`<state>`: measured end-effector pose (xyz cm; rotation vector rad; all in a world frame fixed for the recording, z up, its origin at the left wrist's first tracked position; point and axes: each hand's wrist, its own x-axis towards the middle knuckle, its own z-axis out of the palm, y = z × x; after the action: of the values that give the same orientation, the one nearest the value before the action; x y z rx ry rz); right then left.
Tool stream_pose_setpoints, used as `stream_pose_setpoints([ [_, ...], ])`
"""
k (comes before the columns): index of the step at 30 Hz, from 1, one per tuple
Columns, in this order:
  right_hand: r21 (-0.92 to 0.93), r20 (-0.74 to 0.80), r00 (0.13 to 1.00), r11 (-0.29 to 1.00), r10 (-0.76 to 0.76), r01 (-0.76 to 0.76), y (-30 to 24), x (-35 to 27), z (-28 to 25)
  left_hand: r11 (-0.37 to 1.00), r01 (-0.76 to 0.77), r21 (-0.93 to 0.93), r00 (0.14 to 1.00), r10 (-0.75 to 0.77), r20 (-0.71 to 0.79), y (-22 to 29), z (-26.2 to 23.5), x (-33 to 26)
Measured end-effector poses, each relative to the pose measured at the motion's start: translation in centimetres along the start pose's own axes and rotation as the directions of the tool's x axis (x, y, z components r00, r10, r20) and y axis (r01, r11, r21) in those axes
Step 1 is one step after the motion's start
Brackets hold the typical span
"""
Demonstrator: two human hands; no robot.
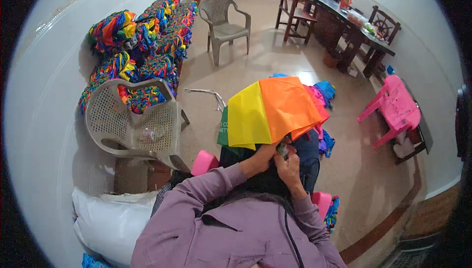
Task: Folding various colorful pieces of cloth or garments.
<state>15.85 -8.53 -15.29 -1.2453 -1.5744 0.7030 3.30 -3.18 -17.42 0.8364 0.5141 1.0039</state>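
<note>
Left hand: grip pinches the lower edge of the rainbow cloth.
Right hand: grip closed on the same edge, around a small dark object — kind unclear.
Cloth: one, at center, yellow, orange, green panels — above the lap.
Chairs: two beige, one pink at 3 o'clock.
Bundles: one multicoloured heap at 10 o'clock.

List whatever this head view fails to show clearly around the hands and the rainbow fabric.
- Small dark object between left hand and right hand: too small and mostly covered by fingers to identify.
- Underside and lower edge of the rainbow fabric: hidden by its own folds.
- Lap and work surface: blocked by the purple sleeves.
- Items on the long table: too distant and bent by the fisheye.
</note>
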Motion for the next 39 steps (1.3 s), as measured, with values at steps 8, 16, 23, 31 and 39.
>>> stream_pose_setpoints([
  [8, 0.011, 0.034, 0.999, 1.000, 0.007, -0.008, 1.3, 0.0, 0.0, 0.948, -0.113, 0.297, 0.989, 0.135, -0.056, 1.6, 1.7, -1.7],
  [16, 0.031, -0.030, 0.999, 0.999, 0.020, -0.019, 0.0, -0.4, -0.2, 0.978, 0.098, 0.182, 0.995, -0.092, -0.037, 2.7, 2.0, -0.9],
  [23, 0.588, 0.162, 0.906, 0.699, 0.391, -0.407, 0.1, -0.1, -0.7, 0.991, 0.116, 0.065, 0.988, -0.122, 0.094, -0.3, -1.2, -0.2],
  [31, 0.861, 0.454, 0.884, 0.200, 0.110, -0.467, 0.2, -0.4, -2.5, 0.984, 0.171, -0.052, 0.975, -0.161, 0.157, -0.8, -2.3, 0.2],
  [39, 0.791, 0.594, 0.801, 0.125, 0.078, -0.599, 0.9, -0.8, -2.8, 0.362, 0.296, -0.884, 0.954, -0.153, 0.257, -2.0, -7.5, 0.5],
])
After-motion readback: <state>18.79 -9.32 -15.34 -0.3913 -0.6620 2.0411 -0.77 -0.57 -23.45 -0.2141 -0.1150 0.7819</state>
